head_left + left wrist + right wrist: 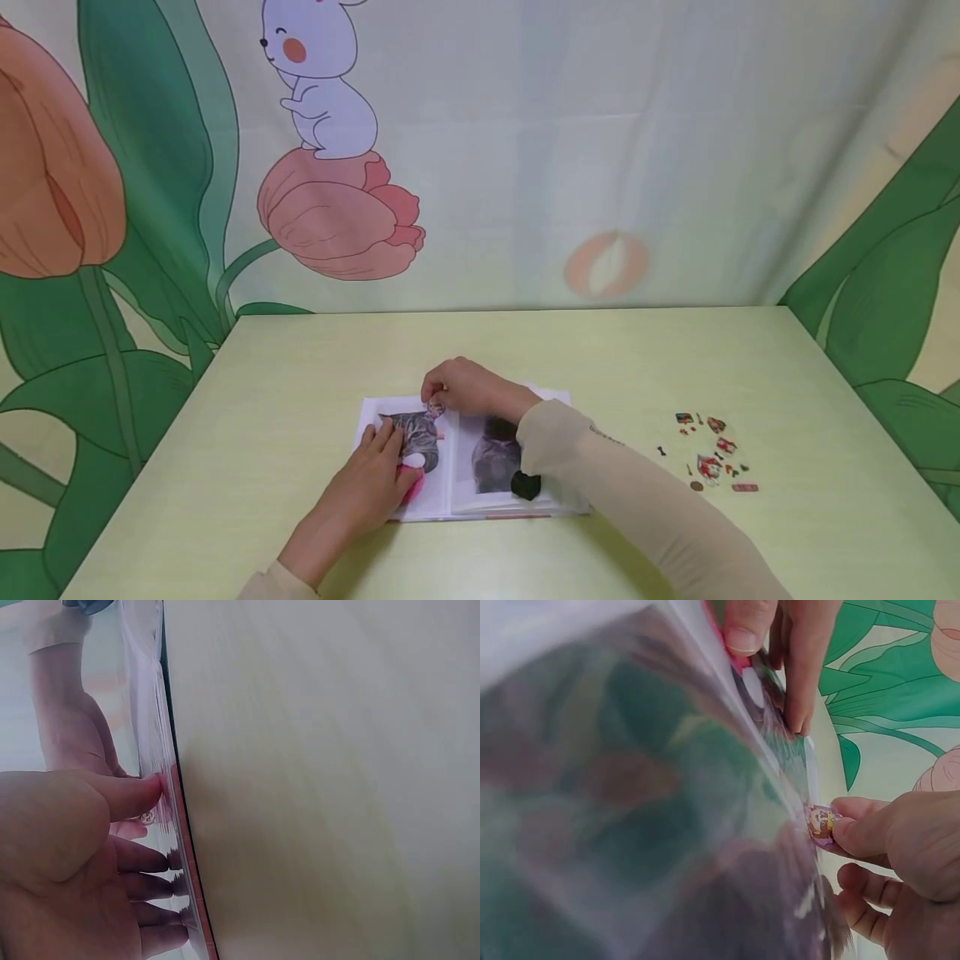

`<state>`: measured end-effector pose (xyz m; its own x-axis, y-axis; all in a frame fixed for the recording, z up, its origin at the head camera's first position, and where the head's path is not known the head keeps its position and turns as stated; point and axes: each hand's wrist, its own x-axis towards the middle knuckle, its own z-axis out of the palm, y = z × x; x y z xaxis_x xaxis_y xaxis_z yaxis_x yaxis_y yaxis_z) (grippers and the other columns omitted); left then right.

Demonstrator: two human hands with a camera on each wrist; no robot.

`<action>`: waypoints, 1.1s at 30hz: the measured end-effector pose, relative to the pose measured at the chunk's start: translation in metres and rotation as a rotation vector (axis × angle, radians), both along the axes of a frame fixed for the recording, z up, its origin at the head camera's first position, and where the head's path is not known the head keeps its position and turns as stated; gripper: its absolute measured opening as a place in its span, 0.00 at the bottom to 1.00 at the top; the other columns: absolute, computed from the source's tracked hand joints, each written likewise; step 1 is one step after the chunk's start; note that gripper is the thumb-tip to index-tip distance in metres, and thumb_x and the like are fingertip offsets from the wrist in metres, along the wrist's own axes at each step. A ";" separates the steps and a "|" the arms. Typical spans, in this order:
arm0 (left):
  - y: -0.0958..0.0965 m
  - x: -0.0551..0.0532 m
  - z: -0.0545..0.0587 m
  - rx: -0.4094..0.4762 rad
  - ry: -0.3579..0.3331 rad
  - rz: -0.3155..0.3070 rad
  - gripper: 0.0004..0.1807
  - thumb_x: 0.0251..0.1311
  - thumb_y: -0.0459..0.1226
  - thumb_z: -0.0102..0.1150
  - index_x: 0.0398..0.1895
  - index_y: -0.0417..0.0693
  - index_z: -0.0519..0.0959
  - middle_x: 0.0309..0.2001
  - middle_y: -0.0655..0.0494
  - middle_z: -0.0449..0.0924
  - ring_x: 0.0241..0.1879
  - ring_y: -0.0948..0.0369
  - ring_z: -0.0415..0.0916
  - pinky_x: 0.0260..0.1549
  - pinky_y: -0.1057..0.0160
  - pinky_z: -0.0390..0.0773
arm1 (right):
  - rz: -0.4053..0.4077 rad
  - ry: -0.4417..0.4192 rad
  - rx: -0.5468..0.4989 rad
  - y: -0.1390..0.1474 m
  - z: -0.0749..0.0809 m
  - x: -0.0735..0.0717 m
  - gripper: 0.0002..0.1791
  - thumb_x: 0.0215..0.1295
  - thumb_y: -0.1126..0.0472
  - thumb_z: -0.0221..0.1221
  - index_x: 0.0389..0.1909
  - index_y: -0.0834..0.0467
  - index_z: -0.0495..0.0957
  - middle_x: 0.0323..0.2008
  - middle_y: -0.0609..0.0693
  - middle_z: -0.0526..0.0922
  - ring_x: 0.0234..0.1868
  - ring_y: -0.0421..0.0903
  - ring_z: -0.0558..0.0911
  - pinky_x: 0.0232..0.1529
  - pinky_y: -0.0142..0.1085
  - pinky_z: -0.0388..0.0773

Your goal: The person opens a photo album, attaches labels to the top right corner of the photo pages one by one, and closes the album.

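An album (pixel 369 410) lies spread on the table, with a grey striped cat picture (pixel 426 442) on its left page and a darker picture (pixel 492 468) on the right. At the top of the left page, my right hand (pixel 468 387) pinches a small cartoon sticker (pixel 821 824) between thumb and finger, its edge right at the page. My left hand (pixel 371 479) rests on the left page, its fingers extended over the cat picture and the thumb on a pink patch (pixel 411 485). Clear, shiny film (pixel 652 787) fills much of the right wrist view.
Several small colourful stickers (pixel 708 468) lie to the right of the album on the pale yellow table (pixel 285 400). A small black object (pixel 526 485) shows beneath my right cuff. A printed curtain (pixel 487 167) with flowers and a rabbit hangs behind the table.
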<state>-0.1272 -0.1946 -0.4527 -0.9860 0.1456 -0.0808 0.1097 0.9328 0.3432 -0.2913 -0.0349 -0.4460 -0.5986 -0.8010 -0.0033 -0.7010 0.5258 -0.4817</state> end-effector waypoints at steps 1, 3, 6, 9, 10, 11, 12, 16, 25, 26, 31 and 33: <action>0.000 0.000 0.000 -0.002 0.000 0.000 0.37 0.74 0.45 0.58 0.73 0.25 0.64 0.76 0.27 0.55 0.76 0.30 0.49 0.72 0.36 0.57 | 0.002 0.011 0.004 0.000 -0.001 0.001 0.08 0.73 0.69 0.60 0.41 0.57 0.88 0.36 0.45 0.87 0.39 0.41 0.79 0.49 0.33 0.78; 0.001 0.000 0.000 -0.004 -0.002 0.001 0.37 0.74 0.45 0.58 0.73 0.25 0.64 0.76 0.27 0.55 0.76 0.30 0.49 0.72 0.37 0.57 | 0.002 0.032 0.013 0.000 -0.002 0.002 0.08 0.73 0.68 0.61 0.42 0.57 0.88 0.37 0.46 0.87 0.40 0.42 0.80 0.50 0.34 0.78; 0.001 0.000 0.001 -0.008 -0.006 -0.001 0.36 0.74 0.45 0.58 0.73 0.25 0.64 0.76 0.27 0.55 0.76 0.30 0.48 0.72 0.37 0.57 | 0.001 0.074 0.033 0.000 -0.004 0.003 0.09 0.73 0.68 0.61 0.43 0.56 0.88 0.39 0.46 0.88 0.41 0.42 0.80 0.52 0.34 0.79; 0.001 0.001 0.001 -0.014 -0.009 -0.004 0.36 0.74 0.45 0.57 0.72 0.25 0.64 0.76 0.27 0.55 0.76 0.30 0.49 0.72 0.37 0.56 | -0.001 0.108 0.053 -0.001 -0.005 0.004 0.09 0.72 0.68 0.62 0.45 0.56 0.88 0.41 0.46 0.88 0.41 0.41 0.81 0.53 0.34 0.79; 0.001 0.001 0.001 -0.014 -0.008 -0.005 0.36 0.74 0.45 0.58 0.72 0.25 0.64 0.76 0.27 0.55 0.76 0.30 0.49 0.72 0.37 0.56 | -0.003 0.111 0.058 -0.001 -0.005 0.005 0.09 0.71 0.68 0.62 0.45 0.56 0.88 0.41 0.46 0.88 0.41 0.42 0.81 0.53 0.34 0.79; 0.001 0.001 0.002 -0.015 -0.007 -0.006 0.36 0.74 0.45 0.57 0.72 0.25 0.65 0.76 0.27 0.55 0.76 0.30 0.49 0.72 0.37 0.57 | -0.005 0.114 0.063 -0.001 -0.005 0.005 0.09 0.71 0.68 0.63 0.46 0.56 0.88 0.41 0.47 0.88 0.41 0.42 0.81 0.53 0.34 0.79; 0.001 0.001 0.002 -0.016 -0.006 -0.007 0.36 0.74 0.45 0.57 0.72 0.25 0.65 0.76 0.27 0.55 0.76 0.30 0.49 0.72 0.37 0.57 | -0.008 0.115 0.067 -0.002 -0.005 0.006 0.09 0.71 0.68 0.63 0.46 0.56 0.88 0.41 0.47 0.88 0.41 0.42 0.80 0.53 0.34 0.79; 0.001 0.001 0.002 -0.014 0.002 -0.012 0.36 0.74 0.45 0.57 0.72 0.25 0.64 0.76 0.27 0.56 0.75 0.30 0.49 0.72 0.37 0.57 | -0.021 0.133 0.084 -0.002 -0.005 0.009 0.09 0.70 0.67 0.64 0.47 0.56 0.88 0.41 0.46 0.88 0.41 0.42 0.80 0.54 0.34 0.79; 0.000 0.001 0.002 -0.012 0.021 -0.021 0.35 0.74 0.44 0.58 0.71 0.24 0.65 0.75 0.26 0.56 0.75 0.29 0.51 0.72 0.37 0.58 | 0.017 0.268 0.092 -0.002 -0.009 0.013 0.09 0.70 0.65 0.66 0.48 0.56 0.88 0.44 0.47 0.89 0.46 0.44 0.83 0.55 0.36 0.79; 0.000 0.001 0.002 -0.013 0.021 -0.021 0.35 0.74 0.44 0.58 0.71 0.24 0.65 0.75 0.26 0.56 0.75 0.29 0.51 0.72 0.37 0.58 | 0.015 0.269 0.088 -0.002 -0.008 0.013 0.09 0.69 0.65 0.66 0.48 0.56 0.88 0.44 0.48 0.89 0.46 0.44 0.83 0.55 0.36 0.80; 0.000 0.001 0.001 -0.014 0.017 -0.020 0.35 0.74 0.44 0.58 0.72 0.24 0.65 0.75 0.26 0.56 0.75 0.29 0.50 0.72 0.37 0.58 | 0.004 0.263 0.082 0.000 -0.008 0.014 0.11 0.69 0.64 0.67 0.51 0.57 0.87 0.45 0.49 0.88 0.46 0.45 0.82 0.55 0.36 0.80; 0.000 0.001 0.000 -0.012 0.015 -0.020 0.35 0.74 0.44 0.58 0.72 0.24 0.65 0.75 0.26 0.56 0.75 0.29 0.50 0.72 0.37 0.57 | 0.000 0.269 0.082 0.002 -0.008 0.015 0.12 0.70 0.64 0.66 0.53 0.57 0.87 0.48 0.50 0.87 0.50 0.46 0.83 0.57 0.37 0.79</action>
<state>-0.1266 -0.1948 -0.4522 -0.9840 0.1645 -0.0684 0.1333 0.9346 0.3298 -0.2758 -0.0332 -0.4541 -0.5867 -0.8047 0.0911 -0.7980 0.5552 -0.2345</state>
